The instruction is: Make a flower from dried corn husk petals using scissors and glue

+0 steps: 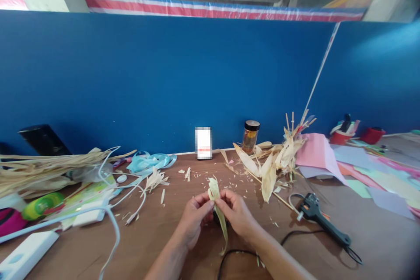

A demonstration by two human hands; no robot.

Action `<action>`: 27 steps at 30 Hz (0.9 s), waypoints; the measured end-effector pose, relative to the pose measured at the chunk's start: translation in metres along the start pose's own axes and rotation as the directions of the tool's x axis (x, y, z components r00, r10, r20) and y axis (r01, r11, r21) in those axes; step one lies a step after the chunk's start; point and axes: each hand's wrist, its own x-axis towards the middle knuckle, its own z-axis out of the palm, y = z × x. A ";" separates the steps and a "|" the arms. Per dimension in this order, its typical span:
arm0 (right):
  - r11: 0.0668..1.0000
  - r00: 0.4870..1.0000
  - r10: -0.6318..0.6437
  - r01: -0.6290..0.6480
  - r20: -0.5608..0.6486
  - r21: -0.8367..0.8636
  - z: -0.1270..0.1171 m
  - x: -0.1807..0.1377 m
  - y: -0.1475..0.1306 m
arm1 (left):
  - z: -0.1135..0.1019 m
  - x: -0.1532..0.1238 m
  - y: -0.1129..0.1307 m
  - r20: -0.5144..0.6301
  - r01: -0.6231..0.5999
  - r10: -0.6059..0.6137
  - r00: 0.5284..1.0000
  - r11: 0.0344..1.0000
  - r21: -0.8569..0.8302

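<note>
A pale strip of corn husk is pinched between my left hand and my right hand above the brown table. Both thumbs press on it near its upper end, and its long tail hangs down between my wrists. Its top edge is folded or curled. A small dark object beneath my fingers is mostly hidden. Husk scraps lie scattered beyond my hands. To the right rests a dark glue gun, apart from my right hand.
A bunch of dried husks and a black-lidded jar stand back right, beside coloured paper. On the left are long husk strips, blue ribbon, white cables and a power strip. A blue partition closes the back.
</note>
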 end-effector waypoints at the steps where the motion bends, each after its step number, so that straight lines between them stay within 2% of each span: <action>1: 1.000 1.000 0.004 -0.004 -0.004 -0.004 0.000 0.000 0.000 | -0.001 0.001 -0.001 -0.014 -0.004 0.004 1.000 1.000 -0.003; 7: 0.999 0.999 0.007 -0.008 -0.035 -0.036 0.000 0.000 0.001 | -0.002 0.002 -0.001 -0.091 -0.025 0.019 0.996 0.997 -0.067; 14: 0.998 0.999 0.004 -0.006 -0.038 -0.057 -0.001 0.000 -0.003 | 0.000 0.001 0.004 -0.132 0.018 -0.026 0.991 0.998 -0.062; 21: 0.997 0.999 0.011 -0.013 -0.030 -0.074 -0.001 -0.002 -0.004 | 0.002 0.001 0.004 -0.117 -0.033 0.028 0.993 0.999 -0.042; 27: 0.994 0.998 -0.016 0.009 -0.068 -0.113 -0.001 0.000 -0.001 | 0.001 0.000 0.003 -0.084 0.028 -0.027 0.996 0.999 0.016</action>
